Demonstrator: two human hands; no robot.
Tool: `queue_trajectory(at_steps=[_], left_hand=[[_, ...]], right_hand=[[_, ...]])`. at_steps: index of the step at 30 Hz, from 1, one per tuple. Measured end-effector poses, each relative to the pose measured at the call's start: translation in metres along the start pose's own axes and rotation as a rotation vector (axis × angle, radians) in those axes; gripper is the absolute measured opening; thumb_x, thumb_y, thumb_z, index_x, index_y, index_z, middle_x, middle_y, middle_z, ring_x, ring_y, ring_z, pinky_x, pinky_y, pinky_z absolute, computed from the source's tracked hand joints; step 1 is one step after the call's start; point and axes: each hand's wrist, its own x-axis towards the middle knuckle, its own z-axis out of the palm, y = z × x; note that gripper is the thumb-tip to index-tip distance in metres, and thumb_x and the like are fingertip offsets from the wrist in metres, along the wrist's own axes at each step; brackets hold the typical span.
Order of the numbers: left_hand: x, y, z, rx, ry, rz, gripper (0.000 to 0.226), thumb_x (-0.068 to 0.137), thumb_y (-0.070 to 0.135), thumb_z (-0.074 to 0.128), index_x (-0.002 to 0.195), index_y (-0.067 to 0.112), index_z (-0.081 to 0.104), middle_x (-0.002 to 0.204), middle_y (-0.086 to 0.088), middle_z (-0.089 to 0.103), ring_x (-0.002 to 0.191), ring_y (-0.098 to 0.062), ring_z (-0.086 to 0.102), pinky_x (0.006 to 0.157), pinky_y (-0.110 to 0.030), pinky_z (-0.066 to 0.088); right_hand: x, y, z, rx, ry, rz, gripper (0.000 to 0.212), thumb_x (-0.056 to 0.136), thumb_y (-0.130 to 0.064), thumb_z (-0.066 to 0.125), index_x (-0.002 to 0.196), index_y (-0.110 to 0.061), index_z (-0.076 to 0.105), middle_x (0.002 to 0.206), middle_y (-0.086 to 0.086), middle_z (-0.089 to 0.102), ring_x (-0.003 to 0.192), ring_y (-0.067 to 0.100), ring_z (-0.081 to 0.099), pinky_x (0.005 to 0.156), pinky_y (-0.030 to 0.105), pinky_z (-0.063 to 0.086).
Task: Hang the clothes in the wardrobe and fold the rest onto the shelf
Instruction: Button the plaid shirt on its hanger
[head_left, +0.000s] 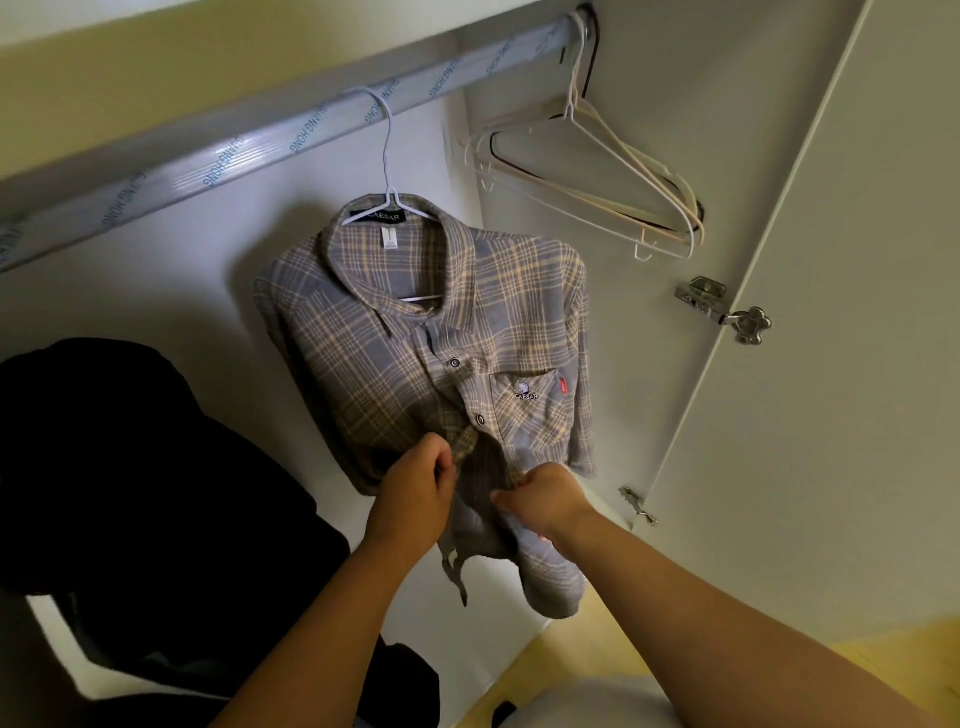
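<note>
A grey and yellow plaid shirt (426, 332) hangs on a white hanger (387, 156) from the wardrobe rail (249, 145). Its top two snaps are fastened; lower down the front is open and bunched. My left hand (415, 499) pinches the left front edge of the shirt just below the second snap. My right hand (545, 504) grips the right front edge beside it, fingers curled into the cloth. The shirt's lower hem and a sleeve droop below my hands.
Several empty hangers (613, 176) hang at the rail's right end against the side wall. A black garment (130, 467) hangs to the left. The open wardrobe door (831, 364) with its hinges (722, 306) stands at the right. The wardrobe floor lies below.
</note>
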Motion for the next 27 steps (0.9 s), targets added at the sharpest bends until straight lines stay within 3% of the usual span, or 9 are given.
queue_trajectory(at_steps=[5,8,11,15,18,23,27], left_hand=[[0.002,-0.003,0.001,-0.143,-0.077,-0.014,0.007,0.092,0.017,0.069,0.092,0.024,0.066,0.089,0.013,0.065,0.082,-0.001,0.061,0.067,-0.009,0.048],[0.003,-0.002,0.000,-0.299,-0.191,-0.129,0.023,0.090,0.014,0.070,0.107,0.030,0.070,0.097,0.010,0.071,0.092,-0.007,0.068,0.083,-0.025,0.057],[0.004,-0.001,0.001,-0.377,-0.250,-0.201,0.035,0.091,0.007,0.067,0.118,0.029,0.068,0.104,0.005,0.073,0.099,-0.010,0.069,0.095,-0.036,0.056],[0.006,-0.003,0.001,-0.304,-0.164,-0.168,0.030,0.092,0.012,0.067,0.122,0.017,0.069,0.110,-0.002,0.073,0.101,-0.016,0.069,0.094,-0.042,0.057],[0.006,-0.001,0.000,-0.245,-0.149,-0.146,0.031,0.092,0.012,0.069,0.123,0.016,0.069,0.112,-0.002,0.073,0.103,-0.018,0.068,0.095,-0.042,0.056],[0.009,0.001,-0.002,-0.208,-0.183,-0.142,0.034,0.094,0.011,0.065,0.128,0.017,0.067,0.118,-0.002,0.071,0.109,-0.017,0.066,0.101,-0.038,0.052],[0.008,0.002,-0.003,-0.138,-0.146,-0.100,0.025,0.095,0.019,0.064,0.119,0.015,0.071,0.111,-0.002,0.073,0.101,-0.017,0.068,0.095,-0.039,0.055]], right_hand=[[0.000,-0.001,-0.001,0.157,0.042,0.012,0.038,0.089,-0.041,0.070,0.110,-0.009,0.064,0.088,0.005,0.066,0.077,0.018,0.063,0.061,0.024,0.050],[-0.001,0.001,0.001,0.296,0.032,0.018,0.031,0.089,-0.040,0.071,0.096,-0.009,0.070,0.084,0.005,0.069,0.076,0.018,0.066,0.072,0.028,0.058],[-0.006,-0.001,0.000,0.472,0.016,0.020,0.022,0.089,-0.031,0.073,0.086,-0.009,0.072,0.083,0.007,0.072,0.080,0.020,0.069,0.078,0.034,0.060],[-0.012,-0.007,-0.003,0.541,-0.015,-0.003,0.008,0.089,-0.012,0.071,0.082,-0.010,0.075,0.090,0.010,0.073,0.090,0.025,0.070,0.082,0.040,0.061],[-0.015,-0.010,-0.002,0.538,-0.030,-0.019,0.014,0.086,-0.001,0.067,0.079,-0.011,0.074,0.092,0.011,0.073,0.092,0.025,0.070,0.078,0.037,0.061],[-0.014,-0.010,0.001,0.516,-0.009,-0.054,0.023,0.087,-0.003,0.065,0.070,-0.019,0.071,0.090,0.009,0.073,0.089,0.024,0.069,0.076,0.033,0.060],[-0.013,-0.009,0.002,0.539,0.008,-0.068,0.016,0.087,-0.006,0.066,0.076,-0.017,0.072,0.079,0.003,0.069,0.076,0.017,0.064,0.068,0.027,0.056]])
